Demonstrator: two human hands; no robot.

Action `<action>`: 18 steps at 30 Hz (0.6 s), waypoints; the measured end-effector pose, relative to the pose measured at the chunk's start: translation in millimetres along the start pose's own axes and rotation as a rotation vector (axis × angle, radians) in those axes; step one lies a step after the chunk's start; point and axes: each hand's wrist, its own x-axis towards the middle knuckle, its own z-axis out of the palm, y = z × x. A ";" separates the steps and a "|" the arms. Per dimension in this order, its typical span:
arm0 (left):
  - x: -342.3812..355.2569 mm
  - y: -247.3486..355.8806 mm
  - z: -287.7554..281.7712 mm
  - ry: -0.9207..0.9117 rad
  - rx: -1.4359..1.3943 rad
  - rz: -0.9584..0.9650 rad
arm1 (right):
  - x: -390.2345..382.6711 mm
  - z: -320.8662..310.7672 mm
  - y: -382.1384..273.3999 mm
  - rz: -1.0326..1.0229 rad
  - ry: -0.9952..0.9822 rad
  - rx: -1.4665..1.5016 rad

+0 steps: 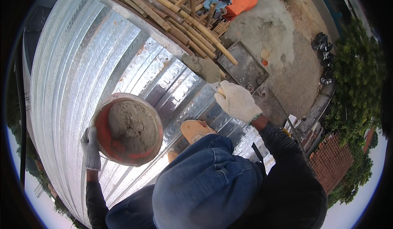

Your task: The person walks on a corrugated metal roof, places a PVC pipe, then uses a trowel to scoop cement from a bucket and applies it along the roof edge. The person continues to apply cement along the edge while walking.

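My left hand (91,148), in a grey-white knit glove, grips the side of a round reddish bucket (107,157). Wet grey mortar (133,126) fills much of the bucket, with the orange inner wall showing on its left. In a white knit glove, my right hand (238,102) is closed round the handle of a trowel (220,90). Most of the trowel's blade is hidden; what shows lies against a lump of wet mortar (203,67) on the edge of the metal decking.
Ribbed metal decking (73,69) spreads under my boots (195,129). Bamboo poles (180,14) lean along its far edge. Far below are a person in a blue top (213,2), an orange tarp (242,2), a sand heap (270,26) and a mixing trough (241,63).
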 end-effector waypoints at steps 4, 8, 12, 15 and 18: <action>-7.5 7.7 5.1 0.009 0.012 0.015 | -12.2 27.2 -19.3 -0.045 0.018 -0.206; -8.5 14.4 8.6 0.006 0.030 0.030 | -12.9 24.7 -28.7 0.010 -0.039 -0.292; -8.2 28.3 13.0 -0.049 0.059 0.053 | -13.4 0.7 -33.6 0.048 -0.040 -0.338; -7.4 34.9 15.3 -0.094 0.070 0.056 | -22.9 18.0 -29.9 0.008 0.009 -0.280; -9.7 45.0 20.4 -0.110 0.130 0.077 | -29.0 10.0 -26.2 0.059 -0.078 -0.242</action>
